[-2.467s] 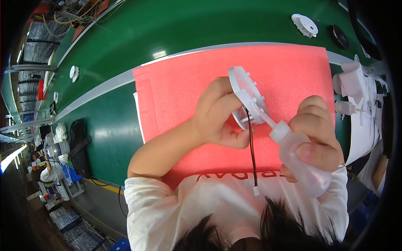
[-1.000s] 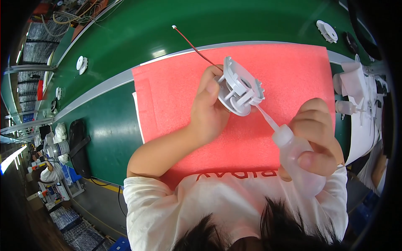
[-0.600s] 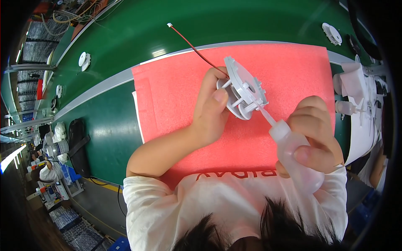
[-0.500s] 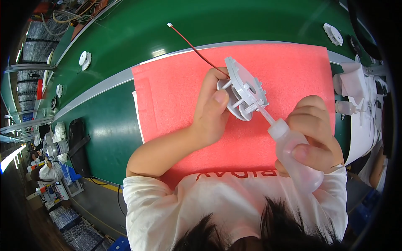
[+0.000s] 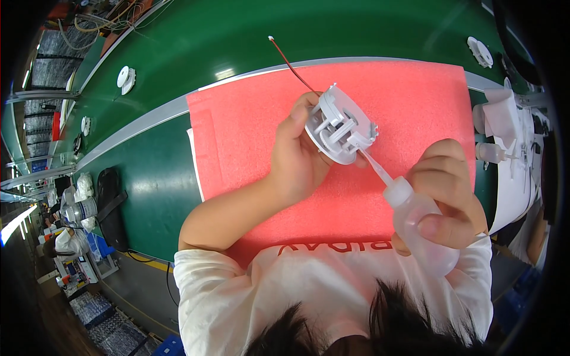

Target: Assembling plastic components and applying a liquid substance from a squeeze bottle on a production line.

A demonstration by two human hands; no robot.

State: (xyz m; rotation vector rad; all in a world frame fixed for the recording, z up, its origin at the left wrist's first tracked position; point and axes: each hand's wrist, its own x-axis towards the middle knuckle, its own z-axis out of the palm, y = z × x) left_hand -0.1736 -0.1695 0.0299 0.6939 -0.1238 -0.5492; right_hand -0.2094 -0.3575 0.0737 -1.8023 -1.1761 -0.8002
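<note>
My left hand (image 5: 297, 157) grips a white plastic gear assembly (image 5: 341, 126), two round plates with posts and gears between them. It is tilted so the gap between the plates shows. A thin red lead (image 5: 291, 68) with a small white connector runs up from its far side. In my right hand (image 5: 445, 190) is a translucent squeeze bottle (image 5: 424, 234), fingers wrapped round its body. Its narrow nozzle (image 5: 375, 166) points up and left, the tip at the lower right edge of the assembly. Whether the tip touches it I cannot tell.
Under my hands lies a pink foam sheet (image 5: 237, 142) on the green bench. Similar white assemblies (image 5: 126, 79) sit on the green belt beyond, one more (image 5: 480, 52) at far right. Another small bottle (image 5: 490, 152) stands at the right, and a black bag (image 5: 110, 207) at the left.
My left hand has turned the gear assembly, so its gears show more and the lead's connector has shifted right. The bottle has moved slightly down. The assemblies on the belt have slid right.
</note>
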